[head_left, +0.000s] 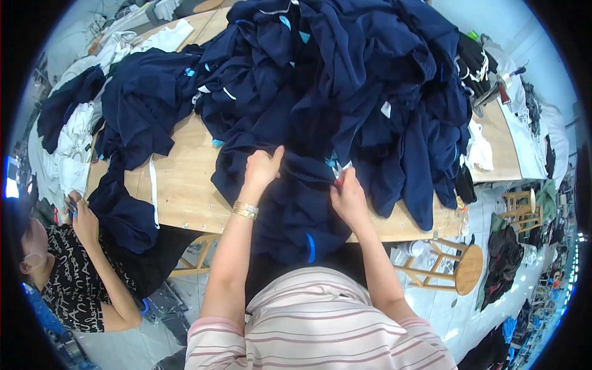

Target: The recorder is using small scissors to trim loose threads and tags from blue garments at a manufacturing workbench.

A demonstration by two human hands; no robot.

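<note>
A navy blue garment [293, 203] hangs over the table's near edge and down into my lap. My left hand [264, 168] is closed on its cloth, thumb up, with the fingertips partly hidden. In my right hand [350, 196] is a small pair of thread snips [339, 174] with red on the handle and bright metal blades. Their tips point away from me, close to a light blue patch [332, 160] on the navy cloth. A bright blue strip [310, 246] shows on the part of the garment nearest my body.
A big heap of navy garments [370, 49] covers much of the wooden table [191, 185]. At left a co-worker [74, 265] handles navy cloth. White cloth [77, 142] lies far left. A wooden stool [468, 269] stands on the floor at right.
</note>
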